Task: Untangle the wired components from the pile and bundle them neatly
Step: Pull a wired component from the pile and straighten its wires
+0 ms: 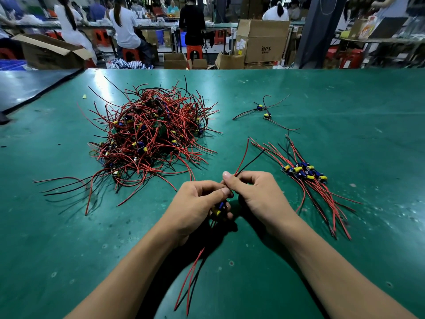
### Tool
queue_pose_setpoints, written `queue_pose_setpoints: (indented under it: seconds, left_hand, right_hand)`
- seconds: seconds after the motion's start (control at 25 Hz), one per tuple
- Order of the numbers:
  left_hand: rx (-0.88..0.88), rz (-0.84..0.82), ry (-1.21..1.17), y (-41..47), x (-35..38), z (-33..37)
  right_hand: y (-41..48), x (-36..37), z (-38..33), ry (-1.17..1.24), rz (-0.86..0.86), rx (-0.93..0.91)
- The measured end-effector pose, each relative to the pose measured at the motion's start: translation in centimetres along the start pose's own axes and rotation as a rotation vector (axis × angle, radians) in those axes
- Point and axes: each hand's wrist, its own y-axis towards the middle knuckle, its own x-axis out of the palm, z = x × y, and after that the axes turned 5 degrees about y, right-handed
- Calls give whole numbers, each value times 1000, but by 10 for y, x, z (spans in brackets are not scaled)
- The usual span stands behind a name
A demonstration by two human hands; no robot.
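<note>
The left hand (195,201) grips a yellow-capped component (218,209); the right hand (250,192) pinches its thin red-and-black wires (244,161).

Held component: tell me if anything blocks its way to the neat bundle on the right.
Nothing visible does. The component, held by the left hand and right hand, has only bare mat before the bundle.

Red and black wires (151,137), yellow-blue components (303,172), green table (345,100).
</note>
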Motion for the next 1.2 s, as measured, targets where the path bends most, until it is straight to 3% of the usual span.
queue_pose_setpoints:
  seconds: [0.16,0.44,0.72,0.88,1.08,1.2]
  left_hand:
    - [8,-40,-2,0,-1,0]
    - [12,-95,4,-2,-2,3]
    - [22,-135,53,-2,-2,5]
    - [13,-133,67,-3,-4,5]
    - [-12,-130,58,-5,-7,4]
    - [-13,-153,81,-5,-8,5]
  right_hand:
    - [8,-8,2,6,119,-8]
    - [16,-14,-8,568,170,201]
    - [19,-24,-21,993,76,539]
    - [18,-24,-19,996,36,548]
    - [16,-24,-15,813,105,440]
    - [17,-25,-17,897,111,490]
